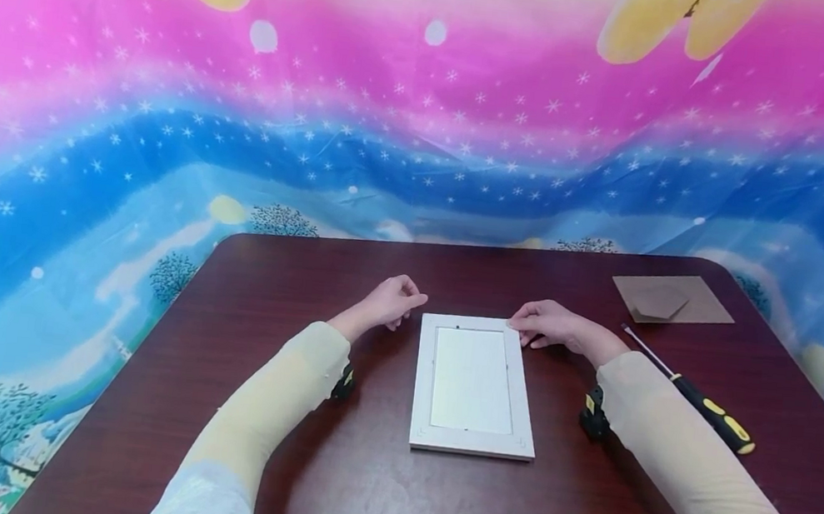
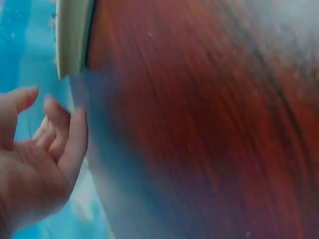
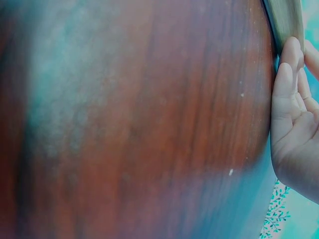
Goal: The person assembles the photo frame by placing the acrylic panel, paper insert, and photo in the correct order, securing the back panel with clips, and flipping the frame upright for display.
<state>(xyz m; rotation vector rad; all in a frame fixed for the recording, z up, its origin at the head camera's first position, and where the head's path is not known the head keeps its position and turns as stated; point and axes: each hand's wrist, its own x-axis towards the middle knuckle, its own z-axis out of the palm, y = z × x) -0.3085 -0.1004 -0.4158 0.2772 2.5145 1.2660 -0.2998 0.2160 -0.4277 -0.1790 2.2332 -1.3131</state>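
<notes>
A white picture frame point(image 1: 468, 442) lies flat on the dark red-brown table, with a plain pale panel point(image 1: 472, 379) inside its inner edge. At its far right corner my right hand point(image 1: 551, 324) pinches the edge between thumb and fingers. The right wrist view shows the fingertips of that hand point(image 3: 299, 119) against the end of the frame point(image 3: 285, 20). My left hand point(image 1: 391, 300) hovers just off the far left corner, its fingers loosely bent and holding nothing. In the left wrist view, a small gap separates the left hand point(image 2: 42, 159) from the frame point(image 2: 74, 40).
A screwdriver point(image 1: 712, 412) with a black and yellow handle lies to the right, beside my right forearm. Beyond it, near the far right corner, rests a brown backing board point(image 1: 705, 300) with a folded flap. A colourful printed cloth point(image 1: 421, 166) hangs behind the table point(image 1: 290, 265).
</notes>
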